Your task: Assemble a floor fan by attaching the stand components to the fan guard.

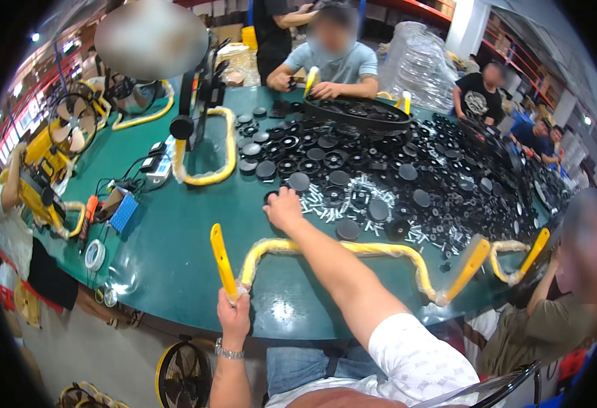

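My left hand (233,311) is wrapped round the near left corner of a yellow tubular fan stand (392,249), where its flat upright bracket (221,262) meets the tube. Clear plastic film covers the bent tube, which lies on the green table (189,211). Across the stand reaches my right arm, and my right hand (285,209) is at the left edge of a heap of black parts. Its fingers are closed on a black round part (270,196), mostly hidden by them. Close by lie black round caps (299,181) and loose silver screws (320,205).
Opposite, a person in a light blue shirt (356,64) handles a black fan ring (359,114). Another yellow stand (230,153) stands at the back left. A blue box (123,212) and tape roll (95,255) lie left. A person in olive (543,333) sits close on my right.
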Demonstrator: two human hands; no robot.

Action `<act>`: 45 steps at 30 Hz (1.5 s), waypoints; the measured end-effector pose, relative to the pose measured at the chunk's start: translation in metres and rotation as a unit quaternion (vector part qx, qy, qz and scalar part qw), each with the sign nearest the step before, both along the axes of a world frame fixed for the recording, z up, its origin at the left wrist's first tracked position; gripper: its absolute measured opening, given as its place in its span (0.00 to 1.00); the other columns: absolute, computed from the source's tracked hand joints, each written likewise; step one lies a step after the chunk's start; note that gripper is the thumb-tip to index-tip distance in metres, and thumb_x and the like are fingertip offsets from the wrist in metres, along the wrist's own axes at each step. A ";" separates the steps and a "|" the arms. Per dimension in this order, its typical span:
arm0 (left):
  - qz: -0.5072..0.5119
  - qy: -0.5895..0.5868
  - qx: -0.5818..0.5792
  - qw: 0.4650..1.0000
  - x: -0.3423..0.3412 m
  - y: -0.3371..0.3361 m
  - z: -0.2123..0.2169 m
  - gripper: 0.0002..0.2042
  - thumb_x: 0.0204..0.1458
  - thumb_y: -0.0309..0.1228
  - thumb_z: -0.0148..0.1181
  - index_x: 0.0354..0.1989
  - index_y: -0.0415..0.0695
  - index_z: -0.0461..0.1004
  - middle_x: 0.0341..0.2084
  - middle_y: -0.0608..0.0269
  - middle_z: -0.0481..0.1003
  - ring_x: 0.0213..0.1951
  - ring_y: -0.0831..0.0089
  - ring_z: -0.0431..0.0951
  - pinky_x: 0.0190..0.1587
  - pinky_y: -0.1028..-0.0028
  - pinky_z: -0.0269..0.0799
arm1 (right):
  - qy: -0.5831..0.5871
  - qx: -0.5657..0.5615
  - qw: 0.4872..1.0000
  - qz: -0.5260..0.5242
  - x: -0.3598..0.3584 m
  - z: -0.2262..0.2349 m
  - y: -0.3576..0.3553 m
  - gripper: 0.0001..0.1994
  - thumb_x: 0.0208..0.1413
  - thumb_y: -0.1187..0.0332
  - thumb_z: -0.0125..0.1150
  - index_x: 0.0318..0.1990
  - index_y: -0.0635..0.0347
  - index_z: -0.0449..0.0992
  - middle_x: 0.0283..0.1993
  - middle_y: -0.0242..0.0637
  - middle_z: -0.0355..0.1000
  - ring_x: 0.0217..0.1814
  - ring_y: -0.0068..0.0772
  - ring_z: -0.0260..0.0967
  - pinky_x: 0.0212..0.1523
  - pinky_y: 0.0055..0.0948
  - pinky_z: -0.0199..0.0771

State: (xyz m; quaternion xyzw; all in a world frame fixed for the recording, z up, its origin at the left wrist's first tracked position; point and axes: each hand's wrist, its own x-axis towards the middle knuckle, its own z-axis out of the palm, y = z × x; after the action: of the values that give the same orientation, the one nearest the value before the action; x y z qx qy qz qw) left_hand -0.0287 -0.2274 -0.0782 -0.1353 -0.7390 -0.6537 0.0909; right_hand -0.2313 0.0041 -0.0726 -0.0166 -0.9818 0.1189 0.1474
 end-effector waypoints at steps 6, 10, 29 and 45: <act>0.013 0.045 -0.065 0.997 -0.009 -0.006 -0.015 0.14 0.62 0.35 0.51 0.47 0.35 0.72 0.42 0.57 0.72 0.46 0.70 0.70 0.54 0.68 0.64 | 0.116 -0.149 0.976 0.110 0.074 0.041 0.009 0.12 0.34 0.60 0.62 0.25 0.59 0.79 0.34 0.49 0.72 0.48 0.56 0.67 0.44 0.48 0.69; -0.042 0.115 -0.082 0.989 -0.006 0.032 0.006 0.13 0.64 0.31 0.46 0.48 0.33 0.70 0.42 0.54 0.72 0.45 0.66 0.72 0.52 0.68 0.67 | 0.236 -0.361 0.892 0.137 0.273 0.085 0.027 0.21 0.30 0.60 0.71 0.34 0.58 0.73 0.36 0.42 0.71 0.42 0.45 0.67 0.42 0.39 0.69; -0.812 0.006 -0.022 0.583 0.213 0.223 0.038 0.14 0.64 0.27 0.44 0.55 0.35 0.65 0.44 0.55 0.73 0.45 0.69 0.73 0.53 0.71 0.68 | 0.601 -0.453 -0.087 -0.653 0.883 -0.100 -0.315 0.18 0.57 0.52 0.57 0.50 0.50 0.71 0.47 0.35 0.70 0.50 0.33 0.67 0.44 0.43 0.72; -0.831 -0.085 -0.135 0.534 0.228 0.239 -0.014 0.13 0.64 0.30 0.49 0.50 0.33 0.69 0.39 0.57 0.75 0.40 0.74 0.74 0.48 0.75 0.70 | 0.342 -0.103 -0.100 -0.929 1.175 0.124 -0.482 0.45 0.46 0.34 0.57 0.66 0.57 0.61 0.69 0.48 0.56 0.68 0.53 0.57 0.61 0.48 0.61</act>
State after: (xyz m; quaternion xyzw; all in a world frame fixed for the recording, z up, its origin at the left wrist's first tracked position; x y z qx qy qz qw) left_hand 0.1990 0.0116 -0.0926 -0.6428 -0.3782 -0.3356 -0.5754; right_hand 0.9440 -0.4774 0.0512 0.8847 -0.1763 0.0423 -0.4295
